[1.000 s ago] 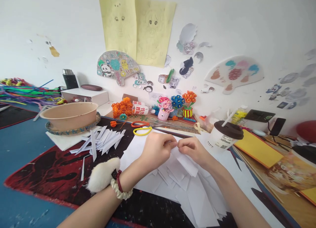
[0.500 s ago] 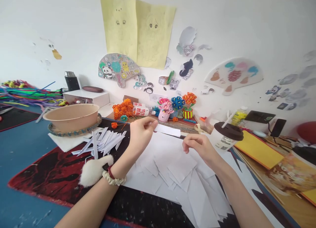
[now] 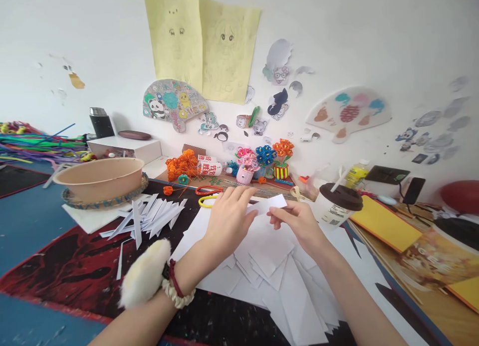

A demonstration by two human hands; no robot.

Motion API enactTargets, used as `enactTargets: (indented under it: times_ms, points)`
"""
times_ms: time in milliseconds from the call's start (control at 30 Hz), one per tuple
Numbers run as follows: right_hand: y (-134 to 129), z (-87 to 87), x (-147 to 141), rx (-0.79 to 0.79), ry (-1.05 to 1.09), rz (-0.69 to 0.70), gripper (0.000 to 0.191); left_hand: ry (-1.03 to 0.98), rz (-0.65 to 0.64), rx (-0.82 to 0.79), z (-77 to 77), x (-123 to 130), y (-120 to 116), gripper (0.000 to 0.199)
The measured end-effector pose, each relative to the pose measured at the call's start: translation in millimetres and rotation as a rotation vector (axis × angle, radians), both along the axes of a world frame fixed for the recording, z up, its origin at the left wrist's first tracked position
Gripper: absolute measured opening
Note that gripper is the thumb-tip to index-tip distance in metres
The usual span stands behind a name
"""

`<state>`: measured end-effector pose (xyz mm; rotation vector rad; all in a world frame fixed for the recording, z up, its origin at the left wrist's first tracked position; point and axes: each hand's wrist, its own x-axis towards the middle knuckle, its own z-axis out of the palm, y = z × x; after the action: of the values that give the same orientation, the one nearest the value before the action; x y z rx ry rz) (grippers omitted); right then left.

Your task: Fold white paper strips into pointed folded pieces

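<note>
A small white paper strip [image 3: 277, 201] is held up over the table between my two hands. My right hand [image 3: 297, 220] pinches its right end between thumb and fingers. My left hand [image 3: 229, 217] is around the left end, fingers bent over it and thumb below, hiding that part. Below both hands lies a pile of white paper pieces [image 3: 271, 253], loosely overlapping. A heap of narrow white paper strips [image 3: 159, 217] sits left of my left forearm. Just behind my left hand are yellow-handled scissors [image 3: 206, 201], partly covered. My left wrist wears a fluffy white pompom [image 3: 146, 275] and a scrunchie.
A beige basin [image 3: 99, 178] stands at the left. Pipe-cleaner flowers in small pots [image 3: 281, 172] line the wall, with orange flowers [image 3: 184, 165] beside them. A lidded cup with a straw [image 3: 339, 204] stands close to my right hand; a yellow folder [image 3: 387, 223] lies beyond it.
My right hand has come up and left to take the strip's right end. My left hand has turned and spread over its left end, uncovering the scissors behind. The view has shifted slightly.
</note>
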<state>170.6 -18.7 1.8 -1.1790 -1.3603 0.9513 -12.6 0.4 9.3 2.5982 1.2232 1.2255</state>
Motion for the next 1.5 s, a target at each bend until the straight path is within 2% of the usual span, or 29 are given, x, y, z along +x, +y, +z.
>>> enactTargets:
  times_ms: [67, 133, 267, 433, 500, 667, 767, 967, 1133, 1200, 1300, 1400, 1500]
  points:
    - [-1.4, 2.6, -2.5, 0.006, -0.021, 0.015, 0.032, 0.089, -0.05, 0.066, -1.5, 2.5, -3.4, 0.033]
    - [-2.9, 4.2, -4.5, 0.015, -0.039, 0.031, 0.032, 0.1, -0.096, 0.014, -2.7, 4.3, -5.9, 0.027]
    - [-5.1, 5.6, -4.2, 0.039, -0.052, 0.052, 0.029, -0.088, -0.18, -0.227, -2.3, 4.4, -5.4, 0.023]
    - [-4.7, 5.9, -0.2, 0.08, -0.028, 0.083, 0.032, -0.4, -0.465, -0.627, 4.9, 2.3, -1.3, 0.027]
    - [-3.9, 5.2, 0.4, 0.095, -0.022, 0.092, 0.033, -0.479, -0.529, -0.757, 7.5, 1.7, -1.3, 0.029]
    - [-4.0, 5.0, 0.3, 0.119, -0.009, 0.088, 0.03, -0.596, -0.618, -0.895, 8.6, 0.4, -2.6, 0.033]
    - [-5.1, 6.5, 2.1, 0.122, -0.009, 0.082, 0.025, -0.628, -0.61, -0.904, 8.7, 0.7, -3.0, 0.033]
    - [-3.3, 5.3, 7.3, 0.089, 0.004, 0.065, 0.018, -0.581, -0.422, -0.79, 10.2, 3.4, -5.3, 0.028]
    - [-1.8, 2.8, 1.2, 0.016, 0.023, 0.066, 0.026, -0.548, -0.504, -0.872, 6.6, 4.4, -4.6, 0.018]
    - [-3.2, 2.9, -2.1, 0.004, 0.031, 0.078, 0.028, -0.496, -0.498, -0.874, 4.4, 4.5, -2.9, 0.02]
    - [-6.4, 4.0, -4.8, 0.006, 0.029, 0.113, 0.029, -0.41, -0.391, -0.751, 2.3, 4.0, 0.3, 0.034]
    - [-8.2, 5.3, -5.2, -0.002, 0.023, 0.158, 0.031, -0.436, -0.298, -0.594, 2.5, 3.8, 1.9, 0.019]
    - [-8.2, 5.5, -5.7, -0.021, 0.03, 0.178, 0.032, -0.502, -0.284, -0.559, 3.4, 4.7, 0.6, 0.011]
